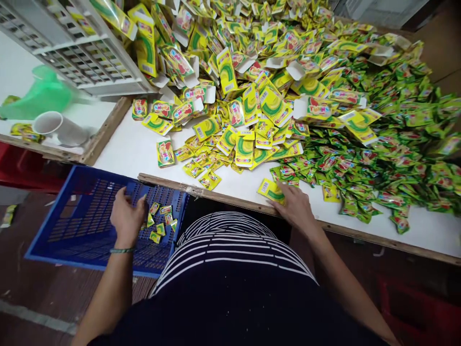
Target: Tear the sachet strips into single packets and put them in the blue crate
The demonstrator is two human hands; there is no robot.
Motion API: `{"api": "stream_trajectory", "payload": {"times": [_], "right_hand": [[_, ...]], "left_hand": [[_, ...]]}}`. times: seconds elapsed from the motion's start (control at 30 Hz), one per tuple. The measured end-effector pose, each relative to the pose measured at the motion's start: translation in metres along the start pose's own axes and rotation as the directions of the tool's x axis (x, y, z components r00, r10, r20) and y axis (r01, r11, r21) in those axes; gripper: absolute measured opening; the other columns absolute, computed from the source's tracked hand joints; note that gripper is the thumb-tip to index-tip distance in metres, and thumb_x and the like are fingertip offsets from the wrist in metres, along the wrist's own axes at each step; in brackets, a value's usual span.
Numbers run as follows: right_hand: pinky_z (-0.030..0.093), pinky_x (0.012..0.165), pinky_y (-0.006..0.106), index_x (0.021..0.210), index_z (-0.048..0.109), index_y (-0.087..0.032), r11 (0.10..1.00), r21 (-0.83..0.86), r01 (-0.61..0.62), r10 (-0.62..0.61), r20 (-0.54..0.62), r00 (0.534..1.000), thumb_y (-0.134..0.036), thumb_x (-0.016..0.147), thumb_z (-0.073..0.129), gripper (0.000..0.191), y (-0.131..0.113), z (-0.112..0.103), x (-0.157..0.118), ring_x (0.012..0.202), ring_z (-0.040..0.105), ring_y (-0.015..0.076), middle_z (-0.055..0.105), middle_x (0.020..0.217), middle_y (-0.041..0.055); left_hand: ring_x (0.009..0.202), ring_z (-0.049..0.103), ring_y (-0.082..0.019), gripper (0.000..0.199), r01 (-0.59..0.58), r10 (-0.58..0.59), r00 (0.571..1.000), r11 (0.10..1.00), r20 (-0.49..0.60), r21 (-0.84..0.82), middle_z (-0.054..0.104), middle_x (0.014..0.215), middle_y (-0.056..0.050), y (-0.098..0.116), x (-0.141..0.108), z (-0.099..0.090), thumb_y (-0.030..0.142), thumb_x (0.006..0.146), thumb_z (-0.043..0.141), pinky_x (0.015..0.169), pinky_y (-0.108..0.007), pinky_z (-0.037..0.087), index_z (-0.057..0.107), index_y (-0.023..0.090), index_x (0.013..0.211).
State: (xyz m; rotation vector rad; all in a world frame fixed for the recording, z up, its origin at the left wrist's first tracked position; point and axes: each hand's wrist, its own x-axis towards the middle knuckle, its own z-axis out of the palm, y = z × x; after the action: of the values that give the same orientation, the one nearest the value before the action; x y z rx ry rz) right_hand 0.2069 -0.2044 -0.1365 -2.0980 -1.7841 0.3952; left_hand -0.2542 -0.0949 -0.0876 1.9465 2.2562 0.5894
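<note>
My right hand (296, 205) is at the table's front edge, its fingers closed on the end of a small yellow candy box (269, 189) with a barcode and green curve showing. Over the blue crate (86, 264) hangs my left hand (127, 215), thumb and fingers apart, with nothing visible in it. Several small yellow boxes (160, 229) lie on the crate's floor beside that hand. In front of me, a heap of yellow boxes (245, 146), many with flaps raised, covers the table. Green candy sachets (338, 163) are piled to the right, close to my right hand.
A wood-edged white table (230, 175) borders my body. At left stand a white slatted basket (97, 53), a white cup (57, 129) and a translucent green object (46, 93). Red plastic stools show below at left (32, 166) and right (403, 302).
</note>
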Motion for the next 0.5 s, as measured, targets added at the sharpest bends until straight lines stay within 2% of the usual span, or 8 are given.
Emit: {"api": "stream_trajectory", "payload": {"times": [0.07,0.13,0.2,0.27,0.3,0.33,0.4,0.5], "right_hand": [[0.046,0.089,0.053,0.129,0.059,-0.016,1.0,0.0,0.005,-0.005,-0.015,1.0,-0.043,0.086,0.061,0.05,0.0,0.005,-0.001,0.108,0.059,0.0352,0.066,0.12,0.0174],[0.045,0.094,0.05,0.127,0.06,-0.017,0.995,0.075,0.067,-0.061,-0.079,0.995,-0.041,0.086,0.061,0.048,-0.019,0.009,0.004,0.11,0.059,0.033,0.066,0.121,0.0162],[0.045,0.096,0.047,0.126,0.06,-0.017,0.965,0.195,0.173,-0.155,-0.103,0.983,-0.041,0.086,0.062,0.046,-0.047,0.01,0.013,0.111,0.059,0.0304,0.067,0.121,0.0148],[0.047,0.095,0.045,0.123,0.061,-0.018,0.919,0.31,0.244,-0.231,-0.078,0.97,-0.042,0.086,0.062,0.044,-0.07,0.008,0.022,0.109,0.061,0.0287,0.068,0.119,0.0135],[0.048,0.094,0.044,0.122,0.061,-0.018,0.896,0.367,0.25,-0.245,-0.062,0.968,-0.043,0.087,0.061,0.043,-0.075,0.006,0.025,0.107,0.061,0.0276,0.068,0.117,0.0127],[0.049,0.093,0.043,0.121,0.06,-0.019,0.879,0.417,0.232,-0.232,-0.051,0.971,-0.044,0.088,0.059,0.042,-0.075,0.003,0.025,0.106,0.062,0.0265,0.068,0.116,0.0121],[0.05,0.091,0.042,0.121,0.059,-0.019,0.882,0.454,0.123,-0.098,-0.08,0.992,-0.048,0.09,0.056,0.042,-0.057,-0.002,0.02,0.103,0.062,0.025,0.068,0.115,0.0121],[0.049,0.088,0.047,0.11,0.062,-0.017,0.938,0.29,-0.191,0.26,-0.222,0.94,-0.059,0.084,0.058,0.049,-0.009,-0.004,0.002,0.099,0.06,0.0292,0.066,0.108,0.0158]], "left_hand": [[0.106,0.06,-0.035,0.061,-0.15,0.154,0.984,0.987,-0.094,0.054,0.066,0.114,-0.016,0.036,-0.003,0.009,0.05,0.08,0.065,0.091,-0.051,0.047,0.052,0.015,0.129],[0.118,0.055,-0.034,0.063,-0.445,0.443,0.894,0.896,-0.066,-0.013,0.061,0.127,-0.018,0.09,-0.01,0.022,0.05,0.082,0.064,0.101,-0.051,0.043,0.05,0.015,0.133],[0.129,0.048,-0.032,0.064,-0.722,0.73,0.682,0.682,0.049,-0.115,0.055,0.137,-0.016,0.146,-0.02,0.037,0.047,0.083,0.064,0.108,-0.049,0.039,0.047,0.017,0.137],[0.132,0.046,-0.031,0.062,-0.859,0.875,0.444,0.477,0.194,-0.186,0.055,0.139,-0.015,0.189,-0.028,0.053,0.035,0.085,0.063,0.111,-0.049,0.036,0.044,0.018,0.141],[0.127,0.052,-0.029,0.06,-0.882,0.895,0.357,0.417,0.267,-0.22,0.06,0.133,-0.015,0.203,-0.03,0.061,0.027,0.086,0.06,0.108,-0.046,0.039,0.042,0.017,0.143],[0.119,0.057,-0.026,0.059,-0.882,0.891,0.313,0.401,0.328,-0.248,0.065,0.125,-0.014,0.212,-0.03,0.068,0.019,0.087,0.056,0.103,-0.042,0.043,0.041,0.016,0.144],[0.101,0.065,-0.022,0.057,-0.827,0.852,0.335,0.47,0.402,-0.309,0.07,0.11,-0.012,0.219,-0.028,0.079,0.014,0.088,0.05,0.09,-0.035,0.048,0.042,0.016,0.144],[0.088,0.066,-0.02,0.05,-0.605,0.761,0.503,0.648,0.409,-0.462,0.071,0.107,-0.008,0.217,-0.024,0.082,0.031,0.09,0.057,0.076,-0.03,0.049,0.048,0.022,0.139]]}}
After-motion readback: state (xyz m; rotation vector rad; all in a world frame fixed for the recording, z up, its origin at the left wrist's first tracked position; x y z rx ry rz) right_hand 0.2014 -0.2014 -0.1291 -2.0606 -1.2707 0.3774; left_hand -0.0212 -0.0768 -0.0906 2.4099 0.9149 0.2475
